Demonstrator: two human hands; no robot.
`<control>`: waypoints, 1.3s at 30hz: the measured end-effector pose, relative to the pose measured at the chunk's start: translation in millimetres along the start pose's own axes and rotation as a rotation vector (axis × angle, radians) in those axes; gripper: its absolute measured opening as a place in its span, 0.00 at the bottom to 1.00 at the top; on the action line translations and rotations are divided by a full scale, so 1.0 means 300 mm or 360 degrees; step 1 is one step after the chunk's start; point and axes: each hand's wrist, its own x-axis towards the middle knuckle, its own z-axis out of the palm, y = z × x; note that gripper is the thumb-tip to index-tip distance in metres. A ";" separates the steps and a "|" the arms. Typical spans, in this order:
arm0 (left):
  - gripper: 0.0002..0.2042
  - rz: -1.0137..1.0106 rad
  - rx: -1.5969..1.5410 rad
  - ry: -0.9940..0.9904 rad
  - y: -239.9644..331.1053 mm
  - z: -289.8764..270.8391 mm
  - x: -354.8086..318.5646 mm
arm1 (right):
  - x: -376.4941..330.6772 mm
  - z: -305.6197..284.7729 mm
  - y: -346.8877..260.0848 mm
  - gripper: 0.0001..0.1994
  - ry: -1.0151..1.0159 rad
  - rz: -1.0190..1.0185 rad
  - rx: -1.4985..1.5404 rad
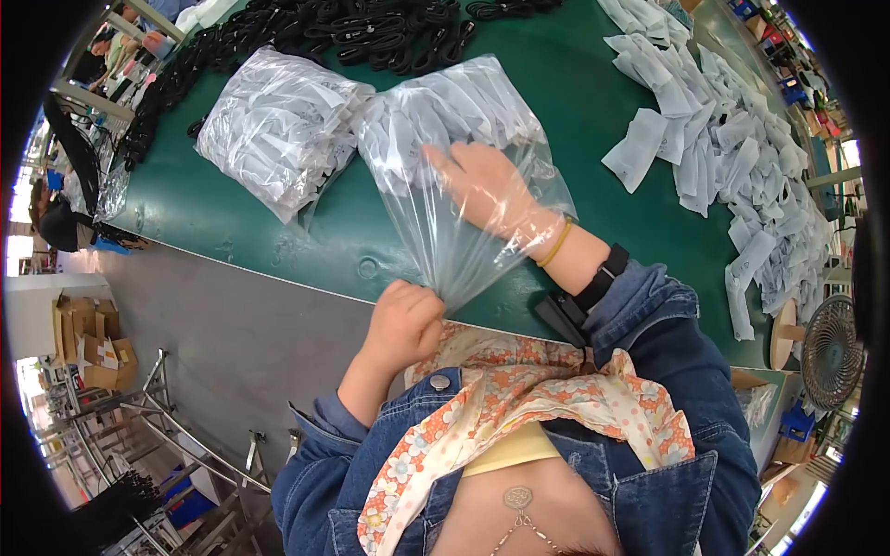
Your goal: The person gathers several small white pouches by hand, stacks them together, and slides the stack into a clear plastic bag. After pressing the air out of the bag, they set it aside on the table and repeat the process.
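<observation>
A large clear plastic bag [468,218] lies on the green table, filled at its far end with small whitish translucent packets [445,107]. My left hand [404,320] is closed on the gathered near edge of this bag, by the table's front edge. Stretched over the bag's middle, my right hand [491,190] seems to be inside the plastic, its fingers partly spread against the packets; film glare blurs the fingertips. Just left, touching it, sits a second stuffed clear bag [278,130] of similar packets.
Many loose whitish packets [742,167] spread along the table's right side. Bundled black cables [371,32] cover the far edge. A fan [832,352] stands at the right. Cardboard boxes [93,343] and a metal frame [176,417] stand at the left; people work farther back.
</observation>
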 end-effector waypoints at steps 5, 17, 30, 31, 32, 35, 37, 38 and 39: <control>0.06 -0.0180 0.0051 -0.0081 -0.003 -0.050 -0.021 | -0.031 -0.015 0.012 0.25 -0.0024 0.0346 0.0037; 0.31 -0.1020 -0.0753 0.0665 -0.365 -0.041 0.332 | -0.122 -0.052 -0.017 0.26 -0.0034 0.0250 0.0312; 0.35 -0.0388 0.0236 0.0326 -0.057 0.000 0.264 | -0.111 -0.044 0.036 0.21 0.0224 0.0599 0.0391; 0.30 -0.0411 0.0412 0.0313 0.004 0.008 0.200 | -0.112 -0.047 0.043 0.19 0.0252 0.0639 0.0442; 0.26 -0.0432 0.0585 0.0297 0.033 0.018 0.170 | -0.101 -0.049 0.061 0.19 0.0259 0.0643 0.0435; 0.14 -0.0761 0.0443 -0.0112 0.021 -0.006 0.085 | -0.042 -0.055 0.050 0.17 -0.0019 0.0778 0.0368; 0.12 -0.0677 0.0442 -0.0032 -0.027 -0.012 0.076 | -0.010 -0.022 0.080 0.15 0.0008 0.0800 0.0265; 0.10 -0.0587 0.0441 0.0046 -0.050 -0.014 0.076 | 0.002 -0.002 0.096 0.14 0.0041 0.0824 0.0159; 0.10 -0.0488 0.0440 0.0120 -0.066 -0.015 0.083 | 0.014 0.012 0.117 0.13 0.0080 0.0853 0.0048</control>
